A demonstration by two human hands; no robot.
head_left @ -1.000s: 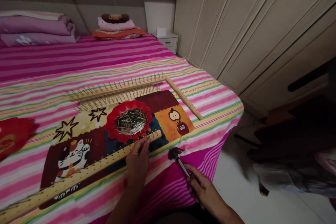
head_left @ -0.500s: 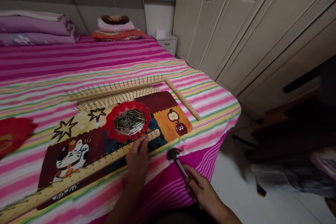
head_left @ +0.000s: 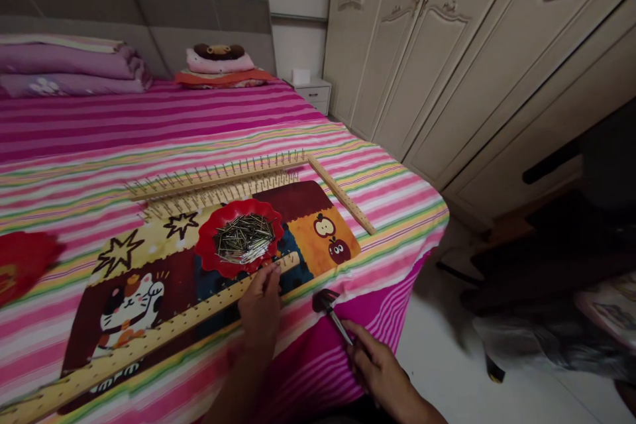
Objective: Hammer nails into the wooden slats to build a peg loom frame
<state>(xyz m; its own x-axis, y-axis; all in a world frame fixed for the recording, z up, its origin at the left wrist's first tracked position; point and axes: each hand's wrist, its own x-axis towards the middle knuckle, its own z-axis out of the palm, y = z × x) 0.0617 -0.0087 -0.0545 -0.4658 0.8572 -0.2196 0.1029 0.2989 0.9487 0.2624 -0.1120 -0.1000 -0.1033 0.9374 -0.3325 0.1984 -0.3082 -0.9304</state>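
Note:
A long wooden strip [head_left: 163, 330] with rows of holes and nails lies across a patterned mat [head_left: 179, 265] on the bed. Near the strip's right end, my left hand [head_left: 262, 298] is closed in a pinch at its upper face; whatever sits between the fingertips is too small and covered to be sure of. My right hand [head_left: 375, 361] grips the handle of a hammer [head_left: 325, 300], its dark head over the bed's edge, apart from the strip. Just beyond my left hand stands a red scalloped bowl [head_left: 209, 258] heaped with loose nails [head_left: 246, 238].
Behind the bowl, a strip studded with upright nails [head_left: 218, 175] joins a bare wooden strip [head_left: 342, 195] at its right. Another red dish [head_left: 24, 265] lies at the left. Folded bedding [head_left: 69, 69] is by the headboard, and wardrobes [head_left: 437, 46] line the right.
The whole view has shifted slightly, with the scene sitting a little lower. My left hand keeps its pinch at the strip, and the hammer stays in my right hand in nearly the same place.

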